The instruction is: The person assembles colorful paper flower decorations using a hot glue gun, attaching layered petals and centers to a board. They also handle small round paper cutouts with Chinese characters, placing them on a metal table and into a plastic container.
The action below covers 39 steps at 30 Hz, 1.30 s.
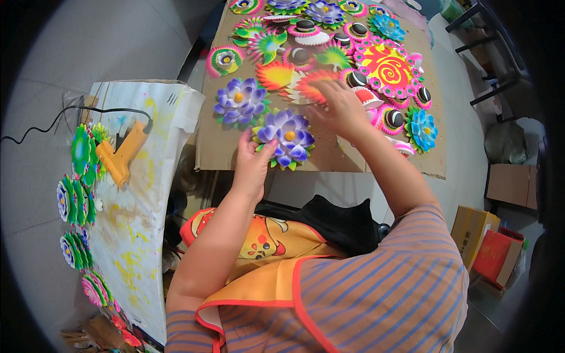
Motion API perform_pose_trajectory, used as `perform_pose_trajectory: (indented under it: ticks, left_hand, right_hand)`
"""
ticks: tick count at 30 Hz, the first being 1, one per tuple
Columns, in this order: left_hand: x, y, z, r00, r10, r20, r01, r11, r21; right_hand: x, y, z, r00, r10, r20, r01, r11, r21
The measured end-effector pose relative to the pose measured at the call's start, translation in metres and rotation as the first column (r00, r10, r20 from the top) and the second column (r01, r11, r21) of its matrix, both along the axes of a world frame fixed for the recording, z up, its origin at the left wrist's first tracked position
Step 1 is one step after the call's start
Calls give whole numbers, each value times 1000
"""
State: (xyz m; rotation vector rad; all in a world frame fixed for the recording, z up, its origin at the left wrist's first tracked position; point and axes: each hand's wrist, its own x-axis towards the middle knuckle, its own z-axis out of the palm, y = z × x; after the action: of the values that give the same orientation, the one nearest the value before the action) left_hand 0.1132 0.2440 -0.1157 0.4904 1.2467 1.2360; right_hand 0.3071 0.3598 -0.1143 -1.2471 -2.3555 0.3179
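Between thumb and fingers, my left hand [255, 159] holds the left edge of a purple-and-white artificial flower [289, 136] with green leaves, near the front edge of the cardboard [335, 164]. A similar purple flower [240, 102] lies just beyond it. My right hand [339, 103], slightly blurred, hovers with fingers spread over an orange-red leaf-shaped piece [311, 88]; whether it touches this piece cannot be told. Beside that lies an orange-yellow piece [276, 75]. To the right are a pink-rimmed round piece with a spiral [390, 68], black-and-white eye-like pieces [393, 119] and a blue flower [423, 129].
A paint-stained side table [141, 220] stands at the left. On it lies an orange glue gun [120, 152] with a black cord [57, 115], beside stacked green flower pieces [83, 152]. Boxes [474, 229] stand on the floor at the right, below a dark chair or rack [490, 48].
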Motion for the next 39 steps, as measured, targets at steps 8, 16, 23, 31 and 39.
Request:
perform_pose_trajectory:
  ticks: [8,16,23,31,39]
  left_hand:
    - [-31,-39,12,964,-166,-207,160,986,-47]
    - [-68,-99,27,978,-98,-183,79,991,-109]
    - [-70,-133,28,994,-67,-87,63,997,-51]
    - [-86,-204,10,996,11,-93,1,992,129]
    - [-96,-253,27,958,275,-80,-268,959,94]
  right_hand:
    - [-10,54,-33,952,139,273,-159,986,52]
    - [12,81,-6,948,142,285,-87,976,-197]
    - [13,67,13,942,148,300,-104,982,-156]
    - [26,65,-16,964,-39,262,26,998,50]
    - [-10,72,-2,941,-28,337,-42,979,198]
